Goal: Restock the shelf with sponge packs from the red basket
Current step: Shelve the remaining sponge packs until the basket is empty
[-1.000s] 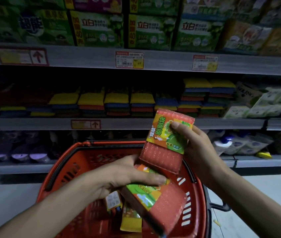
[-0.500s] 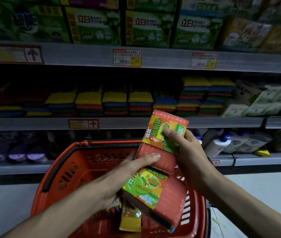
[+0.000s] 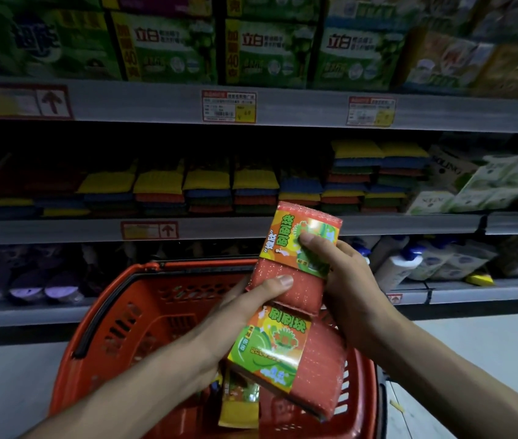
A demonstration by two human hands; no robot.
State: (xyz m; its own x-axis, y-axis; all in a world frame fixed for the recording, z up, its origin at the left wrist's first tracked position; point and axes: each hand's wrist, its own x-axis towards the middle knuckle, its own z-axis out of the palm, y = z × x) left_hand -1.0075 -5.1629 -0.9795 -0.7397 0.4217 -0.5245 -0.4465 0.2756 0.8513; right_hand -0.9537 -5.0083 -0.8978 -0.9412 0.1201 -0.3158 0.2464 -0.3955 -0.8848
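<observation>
Here, seen from the person's own eyes, two bare hands hold two sponge packs over a red basket (image 3: 118, 299) in a dim shop aisle. The right hand (image 3: 343, 280) pinches the upper sponge pack (image 3: 283, 239), thumb pressed on its green and yellow label and fingers curled behind it. This pack stands nearly upright, tilted a little to the right, with its top edge level with the front rail of the middle shelf (image 3: 283, 228).

The left hand (image 3: 238, 315) grips the lower sponge pack (image 3: 276, 343) from the left, its fingers hidden behind it. Its thumb lies across the bottom end of the upper pack, where the two packs overlap and touch. The lower pack is red mesh with a similar label and slants down to the right, above the basket's right side. More packs (image 3: 238, 403) lie in the basket below the hands.

On the middle shelf, behind the hands, stacks of sponges (image 3: 207, 191) in yellow, blue, red and green sit in a row, with white packages (image 3: 488, 185) to their right. The shelf above carries green boxes (image 3: 270, 49) and a price tag (image 3: 228, 106) on its rail. White spray bottles (image 3: 400, 264) stand on the lowest shelf, to the right of the hands.
</observation>
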